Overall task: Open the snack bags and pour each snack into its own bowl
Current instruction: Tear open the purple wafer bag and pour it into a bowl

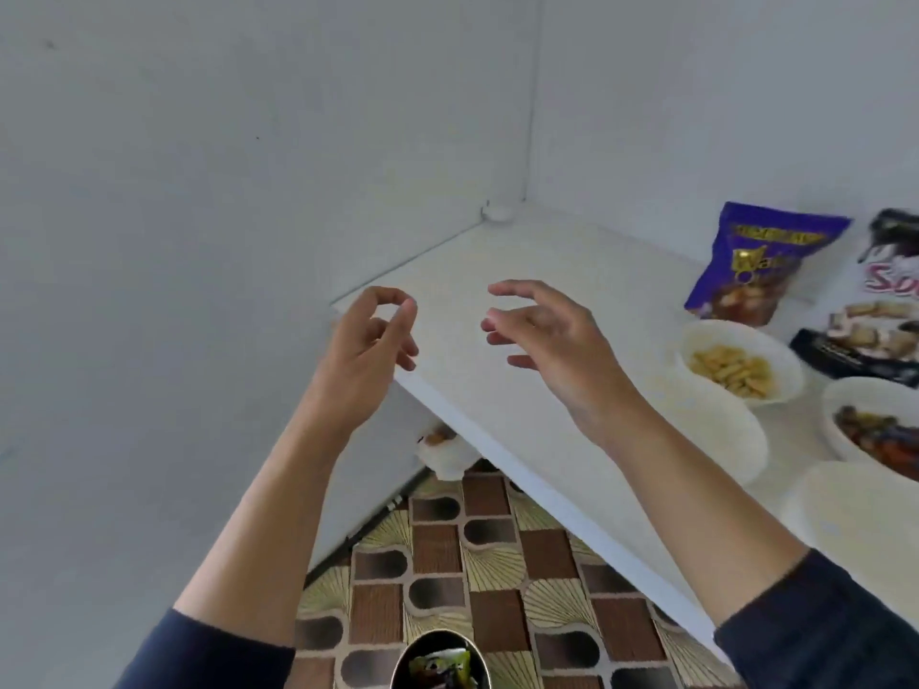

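Note:
Both my hands hover over the left end of the white table point(497, 390) and hold nothing. My left hand point(368, 350) has loosely curled fingers, thumb and forefinger nearly touching. My right hand point(552, 340) is spread with relaxed fingers. At the right stands a purple snack bag point(751, 271), and a black and white snack bag point(880, 315) lies at the frame edge. A white bowl point(741, 360) holds pale yellow snack pieces. Another white bowl point(875, 430) holds dark brown pieces. Two more white bowls, one point(716, 440) near my right wrist and one point(855, 514) at the front, show no contents.
White walls meet in a corner behind the table. Below lies a brown and cream patterned floor point(472, 579). A round bin point(442, 663) with wrappers sits at the bottom edge. A white object point(442, 455) rests under the table.

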`<state>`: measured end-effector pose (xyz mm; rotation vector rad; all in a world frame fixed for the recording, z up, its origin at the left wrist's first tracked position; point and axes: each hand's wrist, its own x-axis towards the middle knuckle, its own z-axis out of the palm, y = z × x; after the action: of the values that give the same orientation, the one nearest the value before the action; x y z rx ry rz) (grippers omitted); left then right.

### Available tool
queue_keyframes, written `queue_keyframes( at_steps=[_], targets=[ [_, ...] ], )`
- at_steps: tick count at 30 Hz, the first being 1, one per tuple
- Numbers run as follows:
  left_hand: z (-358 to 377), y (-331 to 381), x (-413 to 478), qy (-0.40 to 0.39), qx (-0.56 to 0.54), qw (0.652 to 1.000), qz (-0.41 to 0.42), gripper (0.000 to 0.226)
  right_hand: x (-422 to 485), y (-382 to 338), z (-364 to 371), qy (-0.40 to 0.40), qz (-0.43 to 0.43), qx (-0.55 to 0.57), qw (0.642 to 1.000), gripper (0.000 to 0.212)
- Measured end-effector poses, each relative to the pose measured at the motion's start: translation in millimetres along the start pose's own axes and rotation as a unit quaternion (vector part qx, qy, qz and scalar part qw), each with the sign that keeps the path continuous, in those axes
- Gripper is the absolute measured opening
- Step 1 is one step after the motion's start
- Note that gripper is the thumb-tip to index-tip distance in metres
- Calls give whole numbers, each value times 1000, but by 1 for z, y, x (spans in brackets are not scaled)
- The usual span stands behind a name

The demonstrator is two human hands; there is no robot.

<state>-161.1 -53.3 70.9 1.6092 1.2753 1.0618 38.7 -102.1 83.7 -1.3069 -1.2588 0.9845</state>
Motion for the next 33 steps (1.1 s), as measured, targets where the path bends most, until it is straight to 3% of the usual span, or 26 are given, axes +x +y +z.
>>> queue_keyframes(
  at_steps=[9,17,23,33],
  targets=[
    [156,83,50,-105,-16,990,88,14,3,0,-172,156,-21,9,988,17],
    [279,127,92,-148,-12,982,119,14,27,19,-296,217,-53,-55,973,8],
    [340,128,126,-158,-18,982,99,12,59,42,-334,263,-58,-111,957,3],
    [396,101,213,-164,-33,981,100,12,134,73,-359,327,-36,-166,930,11]
  ],
)
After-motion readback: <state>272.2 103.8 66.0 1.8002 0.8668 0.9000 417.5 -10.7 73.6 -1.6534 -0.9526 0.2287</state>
